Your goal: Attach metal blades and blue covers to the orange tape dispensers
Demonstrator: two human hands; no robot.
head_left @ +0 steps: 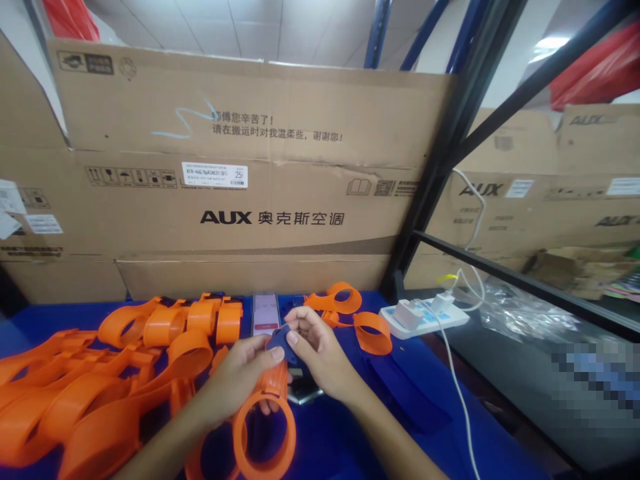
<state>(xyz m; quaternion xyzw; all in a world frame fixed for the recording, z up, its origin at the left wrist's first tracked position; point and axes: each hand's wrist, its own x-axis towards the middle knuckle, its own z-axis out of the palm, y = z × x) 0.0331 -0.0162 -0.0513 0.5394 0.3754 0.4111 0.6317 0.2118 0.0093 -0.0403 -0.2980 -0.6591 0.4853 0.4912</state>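
My left hand (240,380) grips an orange plastic ring-shaped part (265,427) by its upper end, above the blue table (350,440). My right hand (315,350) pinches a small dark blue piece (279,341) at the top of that orange part, fingers closed on it. Both hands meet at the middle of the view. Under the hands lies a dark flat object (303,393), partly hidden.
A heap of orange parts (100,387) fills the table's left side. More orange rings (373,330) lie to the right. A phone (265,313) lies behind the hands. A white power strip (425,317) with cables sits right. Large AUX cardboard boxes (250,167) stand behind.
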